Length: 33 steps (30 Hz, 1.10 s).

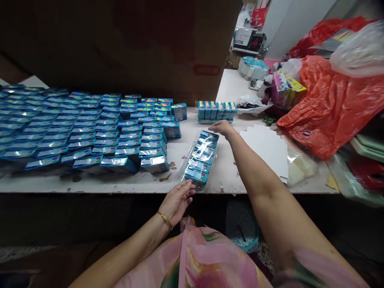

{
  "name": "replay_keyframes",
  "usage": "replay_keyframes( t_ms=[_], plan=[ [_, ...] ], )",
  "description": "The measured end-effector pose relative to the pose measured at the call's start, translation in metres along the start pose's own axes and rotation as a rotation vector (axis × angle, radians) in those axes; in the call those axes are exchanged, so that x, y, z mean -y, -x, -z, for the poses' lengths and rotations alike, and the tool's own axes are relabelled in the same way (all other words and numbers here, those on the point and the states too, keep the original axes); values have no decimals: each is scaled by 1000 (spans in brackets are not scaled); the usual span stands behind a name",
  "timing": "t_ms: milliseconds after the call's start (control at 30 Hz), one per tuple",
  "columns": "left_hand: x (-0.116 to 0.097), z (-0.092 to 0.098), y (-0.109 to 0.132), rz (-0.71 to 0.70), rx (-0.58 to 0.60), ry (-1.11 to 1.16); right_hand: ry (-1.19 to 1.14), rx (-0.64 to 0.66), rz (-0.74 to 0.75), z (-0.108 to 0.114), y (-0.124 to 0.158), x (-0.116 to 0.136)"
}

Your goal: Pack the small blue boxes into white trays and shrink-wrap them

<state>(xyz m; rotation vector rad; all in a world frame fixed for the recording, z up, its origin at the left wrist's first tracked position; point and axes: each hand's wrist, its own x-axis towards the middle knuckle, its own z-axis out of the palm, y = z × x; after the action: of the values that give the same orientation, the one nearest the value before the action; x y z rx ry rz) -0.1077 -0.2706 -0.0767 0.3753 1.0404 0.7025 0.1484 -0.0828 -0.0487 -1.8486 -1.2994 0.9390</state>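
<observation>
A row of small blue boxes (200, 157) in a clear plastic sleeve (211, 170) lies on the table, running away from me. My left hand (179, 200), with a gold bangle at the wrist, is at the near end of the sleeve, fingers loosely bent and apart. Whether it touches the film I cannot tell. At the far end, my right hand (222, 129) reaches over with its fingers stretched out beside the last box. Just beyond it stands another wrapped pack of blue boxes (216, 112).
Many blue boxes (84, 132) stand in rows on the left of the white table (180, 154). Behind them rises a large brown carton (135, 48). White cards (264, 150), an orange plastic bag (327, 104) and clear bags lie to the right. Below the table's edge is a bucket (252, 244).
</observation>
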Motion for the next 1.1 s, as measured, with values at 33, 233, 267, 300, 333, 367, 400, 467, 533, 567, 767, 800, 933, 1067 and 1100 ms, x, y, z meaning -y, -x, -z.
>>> replay_keyframes(
  t_ms=[33, 233, 267, 300, 333, 367, 400, 467, 533, 567, 767, 800, 933, 1067, 1100],
  plan=[
    [1, -2, -1, -18, -14, -10, -19, 4, -7, 1, -1, 1],
    [4, -13, 1, -68, -20, -3, -28, 36, -35, 13, 5, 6],
    [3, -14, 2, -79, -28, 8, -36, 38, -35, 14, 6, 6],
    [0, -14, 2, -100, -36, 10, -48, 34, -30, 16, 8, 6],
    [-5, -14, 2, -132, -46, 2, -64, 23, -21, 18, 10, 5],
    [-11, -14, 0, -173, -61, -16, -78, 7, -7, 21, 12, 4],
    [-20, -15, -2, -217, -78, -42, -92, -13, 6, 24, 14, 2],
    [-43, -19, -11, -295, -106, -110, -142, -63, 35, 34, 17, -3],
    [-76, -29, -25, -345, -102, -199, -231, -138, 69, 49, 16, -6],
    [-95, -38, -33, -368, -89, -245, -281, -186, 83, 59, 13, -6],
    [-218, -113, -91, -576, 4, -465, -398, -465, 129, 123, -31, 22],
    [-235, -126, -101, -594, 18, -473, -401, -515, 137, 132, -42, 29],
    [-287, -167, -146, -641, 29, -485, -370, -706, 137, 152, -94, 49],
    [-311, -190, -196, -616, -12, -536, -357, -777, 123, 156, -144, 43],
    [-313, -194, -207, -609, -25, -554, -342, -766, 147, 156, -154, 39]
  ],
)
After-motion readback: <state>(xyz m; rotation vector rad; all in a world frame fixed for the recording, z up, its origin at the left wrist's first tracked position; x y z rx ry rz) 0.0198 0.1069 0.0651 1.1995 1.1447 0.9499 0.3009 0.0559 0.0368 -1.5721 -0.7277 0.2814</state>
